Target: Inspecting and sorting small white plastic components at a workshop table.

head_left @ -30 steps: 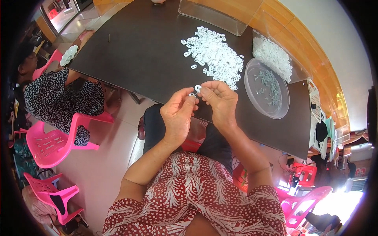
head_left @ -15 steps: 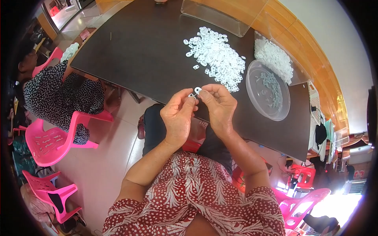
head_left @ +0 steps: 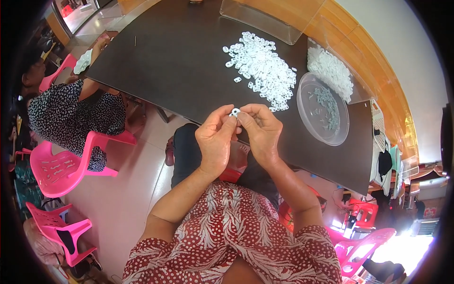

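In front of my body, above the near table edge, both hands meet at the fingertips. My left hand (head_left: 213,142) is closed in a pinch on a small white plastic piece (head_left: 235,112) with a dark hole in it. From the other side, my right hand (head_left: 263,137) pinches at the same spot. My fingers cover most of what they grip. Beyond them, a heap of white oval two-hole pieces (head_left: 265,71) lies on the dark table (head_left: 161,61). To its right stands a round clear tub (head_left: 308,118) with small grey pieces (head_left: 327,109) inside.
A clear bag of white pieces (head_left: 329,71) rests behind the tub. At the back is a clear plastic bin (head_left: 260,21). A thin stick (head_left: 135,41) lies at the far left. Another person in a black patterned dress (head_left: 56,111) sits left, by a pink chair (head_left: 59,173).
Two white parts, held slightly apart before, are now together between my fingertips, and my hands have closed in. The other person's arm has reached toward the table's far-left edge.
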Action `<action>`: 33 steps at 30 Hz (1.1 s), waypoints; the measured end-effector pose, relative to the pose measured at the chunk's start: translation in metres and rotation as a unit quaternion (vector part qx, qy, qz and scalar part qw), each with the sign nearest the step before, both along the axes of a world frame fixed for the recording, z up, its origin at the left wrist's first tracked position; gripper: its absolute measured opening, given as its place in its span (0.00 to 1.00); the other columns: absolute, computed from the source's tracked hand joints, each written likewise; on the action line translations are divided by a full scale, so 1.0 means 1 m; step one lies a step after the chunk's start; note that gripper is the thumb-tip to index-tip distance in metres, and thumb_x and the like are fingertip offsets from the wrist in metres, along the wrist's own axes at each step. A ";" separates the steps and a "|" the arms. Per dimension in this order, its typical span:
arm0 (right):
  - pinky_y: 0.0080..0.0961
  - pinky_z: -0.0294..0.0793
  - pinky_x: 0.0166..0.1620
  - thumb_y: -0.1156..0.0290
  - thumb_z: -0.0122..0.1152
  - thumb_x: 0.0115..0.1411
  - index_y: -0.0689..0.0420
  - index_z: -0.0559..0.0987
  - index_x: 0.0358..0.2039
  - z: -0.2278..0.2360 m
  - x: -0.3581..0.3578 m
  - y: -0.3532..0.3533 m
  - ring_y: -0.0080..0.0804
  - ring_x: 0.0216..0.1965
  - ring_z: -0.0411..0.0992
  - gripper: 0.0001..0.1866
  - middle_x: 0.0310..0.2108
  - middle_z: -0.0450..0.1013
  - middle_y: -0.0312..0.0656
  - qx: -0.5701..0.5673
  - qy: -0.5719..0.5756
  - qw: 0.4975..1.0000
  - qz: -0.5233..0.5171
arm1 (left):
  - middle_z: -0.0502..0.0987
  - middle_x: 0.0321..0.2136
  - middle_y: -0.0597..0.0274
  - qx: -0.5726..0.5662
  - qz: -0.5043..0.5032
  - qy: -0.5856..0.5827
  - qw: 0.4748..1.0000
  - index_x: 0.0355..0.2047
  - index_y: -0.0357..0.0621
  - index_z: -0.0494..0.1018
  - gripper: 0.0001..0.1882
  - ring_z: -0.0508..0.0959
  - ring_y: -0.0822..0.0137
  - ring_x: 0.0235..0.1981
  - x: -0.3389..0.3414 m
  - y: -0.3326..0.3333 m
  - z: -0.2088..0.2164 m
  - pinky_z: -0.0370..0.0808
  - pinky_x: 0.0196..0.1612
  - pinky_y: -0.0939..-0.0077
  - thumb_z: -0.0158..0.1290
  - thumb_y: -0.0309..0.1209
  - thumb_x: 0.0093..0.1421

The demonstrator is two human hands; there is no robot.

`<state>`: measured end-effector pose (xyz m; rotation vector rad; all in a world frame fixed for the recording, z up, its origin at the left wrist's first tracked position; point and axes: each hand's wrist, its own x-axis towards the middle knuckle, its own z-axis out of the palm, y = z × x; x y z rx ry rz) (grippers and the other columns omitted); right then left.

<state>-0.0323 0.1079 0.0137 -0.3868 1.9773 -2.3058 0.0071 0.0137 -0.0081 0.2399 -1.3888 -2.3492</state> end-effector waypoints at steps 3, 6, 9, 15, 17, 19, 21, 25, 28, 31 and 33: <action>0.13 0.70 0.26 0.81 0.55 0.57 0.63 0.73 0.32 -0.004 0.000 0.001 0.14 0.24 0.68 0.03 0.25 0.72 0.35 0.020 0.019 1.000 0.004 | 0.75 0.27 0.63 0.076 -0.013 0.000 0.997 0.43 0.32 0.71 0.12 0.72 0.79 0.24 0.002 0.000 0.003 0.70 0.26 0.88 0.49 0.22 0.60; 0.13 0.70 0.27 0.82 0.56 0.55 0.62 0.73 0.33 -0.008 0.000 0.004 0.15 0.24 0.68 0.05 0.25 0.71 0.35 0.057 0.049 0.997 0.001 | 0.75 0.28 0.62 0.059 -0.018 0.001 0.998 0.42 0.31 0.72 0.11 0.73 0.78 0.24 0.002 -0.003 0.000 0.70 0.26 0.87 0.49 0.22 0.60; 0.15 0.68 0.27 0.82 0.60 0.51 0.61 0.73 0.34 -0.007 0.000 0.010 0.17 0.24 0.67 0.09 0.25 0.69 0.36 0.125 0.111 0.986 0.018 | 0.76 0.28 0.61 0.043 -0.011 0.004 0.999 0.41 0.31 0.73 0.10 0.73 0.77 0.24 0.003 -0.005 0.003 0.70 0.25 0.87 0.49 0.22 0.60; 0.23 0.67 0.28 0.81 0.64 0.44 0.57 0.74 0.35 0.002 -0.001 0.012 0.28 0.26 0.65 0.15 0.26 0.69 0.38 0.223 0.252 0.942 -0.002 | 0.76 0.29 0.61 0.064 -0.010 -0.005 0.998 0.41 0.29 0.72 0.10 0.72 0.78 0.25 0.006 -0.005 0.011 0.70 0.28 0.86 0.48 0.21 0.59; 0.25 0.67 0.28 0.80 0.64 0.43 0.57 0.74 0.35 0.002 -0.002 0.012 0.32 0.27 0.66 0.16 0.27 0.70 0.38 0.231 0.293 0.928 -0.013 | 0.76 0.30 0.61 0.061 -0.014 -0.004 0.998 0.41 0.29 0.72 0.10 0.72 0.78 0.25 0.006 -0.006 0.013 0.70 0.28 0.86 0.48 0.21 0.59; 0.25 0.67 0.28 0.80 0.64 0.43 0.58 0.74 0.35 0.006 -0.002 0.012 0.32 0.27 0.66 0.16 0.27 0.70 0.38 0.236 0.303 0.923 -0.012 | 0.75 0.30 0.61 0.058 -0.020 -0.003 0.998 0.41 0.29 0.72 0.11 0.72 0.78 0.25 0.005 -0.006 0.015 0.70 0.29 0.86 0.48 0.20 0.59; 0.26 0.67 0.28 0.81 0.64 0.43 0.58 0.74 0.35 0.008 -0.002 0.012 0.33 0.27 0.66 0.16 0.27 0.70 0.39 0.240 0.313 0.919 -0.010 | 0.76 0.30 0.60 0.059 -0.014 -0.011 0.998 0.41 0.29 0.72 0.11 0.73 0.77 0.25 0.004 -0.006 0.016 0.71 0.29 0.86 0.48 0.20 0.59; 0.26 0.67 0.29 0.82 0.64 0.42 0.59 0.74 0.35 0.007 -0.007 0.014 0.33 0.27 0.67 0.17 0.27 0.70 0.39 0.251 0.349 0.903 -0.017 | 0.76 0.31 0.60 0.060 -0.017 -0.008 0.998 0.41 0.29 0.72 0.10 0.74 0.77 0.26 0.003 -0.005 0.019 0.71 0.30 0.85 0.48 0.20 0.58; 0.27 0.67 0.29 0.82 0.65 0.41 0.59 0.73 0.35 0.005 -0.011 0.016 0.33 0.26 0.67 0.18 0.27 0.70 0.39 0.248 0.372 0.894 -0.023 | 0.76 0.32 0.59 0.048 -0.032 -0.008 0.998 0.41 0.28 0.72 0.10 0.75 0.76 0.28 0.001 -0.006 0.020 0.72 0.33 0.84 0.48 0.20 0.58; 0.27 0.67 0.29 0.82 0.65 0.41 0.59 0.73 0.35 0.005 -0.013 0.016 0.33 0.26 0.67 0.18 0.27 0.70 0.39 0.246 0.379 0.892 -0.026 | 0.76 0.32 0.59 0.043 -0.028 0.012 0.999 0.41 0.28 0.71 0.11 0.75 0.75 0.29 -0.001 -0.006 0.020 0.72 0.35 0.84 0.48 0.20 0.59; 0.27 0.67 0.28 0.82 0.65 0.41 0.59 0.73 0.35 0.004 -0.014 0.015 0.33 0.26 0.67 0.18 0.27 0.70 0.39 0.246 0.377 0.892 -0.028 | 0.76 0.32 0.59 0.037 -0.045 0.000 0.998 0.41 0.28 0.71 0.11 0.75 0.75 0.31 -0.002 -0.009 0.021 0.72 0.37 0.84 0.48 0.20 0.58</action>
